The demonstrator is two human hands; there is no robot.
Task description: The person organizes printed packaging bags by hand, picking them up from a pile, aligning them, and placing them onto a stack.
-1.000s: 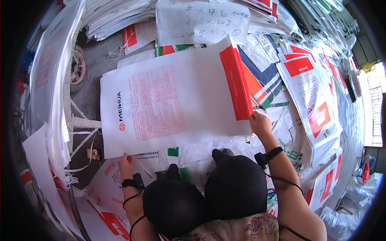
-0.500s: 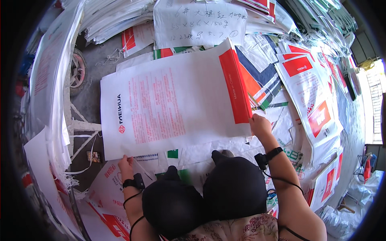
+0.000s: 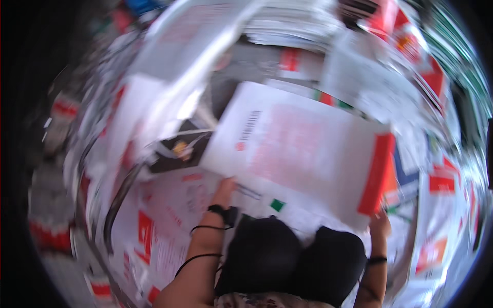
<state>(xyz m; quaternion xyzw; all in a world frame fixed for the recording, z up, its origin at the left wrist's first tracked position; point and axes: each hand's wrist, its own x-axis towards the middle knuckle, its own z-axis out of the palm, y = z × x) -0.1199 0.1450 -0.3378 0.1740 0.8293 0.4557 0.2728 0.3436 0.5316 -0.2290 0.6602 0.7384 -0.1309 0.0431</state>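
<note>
A flat white sack (image 3: 334,159) with faint red print and a red band along its right end lies spread out before me, tilted down to the right. At its near edge, close to the left corner, is my left hand (image 3: 225,191), its blurred fingertips closed on the margin. My right hand (image 3: 379,225) pinches the near right corner by the red band. More printed sacks lie beneath, among them one with a small green patch (image 3: 278,205).
Hanging white sacks (image 3: 169,56) rise at the left beside a dark curved bar (image 3: 117,208). Piled sacks stand at the back (image 3: 292,25) and right (image 3: 436,215). A white sheet (image 3: 359,61) lies beyond the sack. Dark floor (image 3: 177,154) shows at the left.
My view has swung left and blurred, so the scene sits further right and turned clockwise. Both hands are still at the same near corners of the sack.
</note>
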